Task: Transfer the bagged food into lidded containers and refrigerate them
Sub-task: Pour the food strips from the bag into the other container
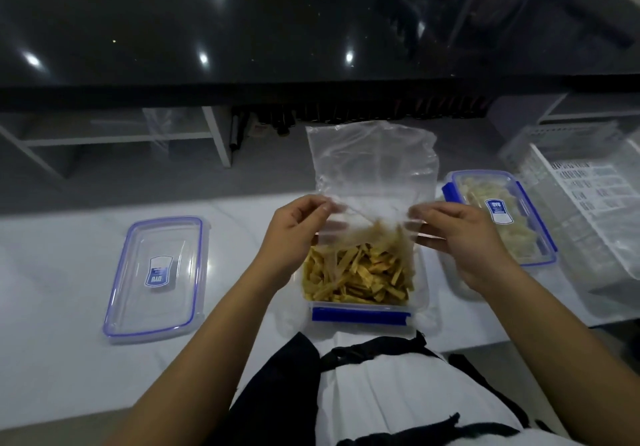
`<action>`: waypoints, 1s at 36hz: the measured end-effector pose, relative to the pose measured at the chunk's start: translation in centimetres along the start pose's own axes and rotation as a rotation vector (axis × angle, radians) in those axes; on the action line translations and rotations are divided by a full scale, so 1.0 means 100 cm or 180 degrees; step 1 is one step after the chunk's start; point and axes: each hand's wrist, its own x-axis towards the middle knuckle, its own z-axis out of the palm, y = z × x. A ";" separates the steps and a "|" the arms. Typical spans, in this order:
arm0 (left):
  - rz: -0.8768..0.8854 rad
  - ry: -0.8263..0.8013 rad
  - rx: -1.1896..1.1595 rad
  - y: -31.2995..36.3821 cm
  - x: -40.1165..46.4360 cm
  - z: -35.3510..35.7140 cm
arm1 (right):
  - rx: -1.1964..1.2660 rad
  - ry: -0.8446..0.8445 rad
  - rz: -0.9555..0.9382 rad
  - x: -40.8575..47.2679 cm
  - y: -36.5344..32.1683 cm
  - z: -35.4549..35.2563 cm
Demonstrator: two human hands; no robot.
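A clear plastic bag is held upside down over an open clear container with blue clips. My left hand pinches the bag's left side and my right hand pinches its right side. Yellow fried strips fill the container, and a few still sit in the bag's mouth. The container's loose lid lies flat on the white counter to the left. A second container, lidded and holding pale food, stands to the right.
A white plastic basket sits at the far right of the white counter. A raised glossy black counter runs across the back, with shelves and dark bottles beneath it.
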 end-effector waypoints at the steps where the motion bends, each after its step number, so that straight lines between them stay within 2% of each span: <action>1: -0.0009 -0.0027 -0.0060 0.001 0.000 0.001 | 0.0062 0.0020 -0.0028 -0.002 -0.001 0.000; 8: -0.0021 -0.0029 -0.0114 0.007 0.002 0.003 | 0.0310 -0.0049 -0.0194 -0.009 -0.008 0.001; 19: 0.0049 -0.0102 -0.0118 0.011 0.002 0.003 | 0.0445 -0.0113 -0.0114 -0.013 -0.011 0.001; 27: 0.0088 -0.0003 0.0259 0.000 0.003 0.004 | -0.0432 -0.0007 -0.0009 -0.015 0.013 0.007; 30: 0.0122 0.0194 0.0367 -0.005 0.001 -0.001 | -0.0790 0.0283 -0.0265 -0.024 0.016 0.010; 33: 0.0081 0.0427 0.0325 -0.008 0.002 -0.008 | -0.1198 0.0931 -0.0984 -0.038 0.016 0.014; 34: 0.0061 0.0446 0.0322 -0.007 0.003 -0.009 | -0.1327 0.1002 -0.1281 -0.043 0.014 0.017; 36: 0.0019 0.0349 0.0336 -0.004 0.006 -0.011 | -0.1699 0.0770 -0.1730 -0.054 0.010 0.025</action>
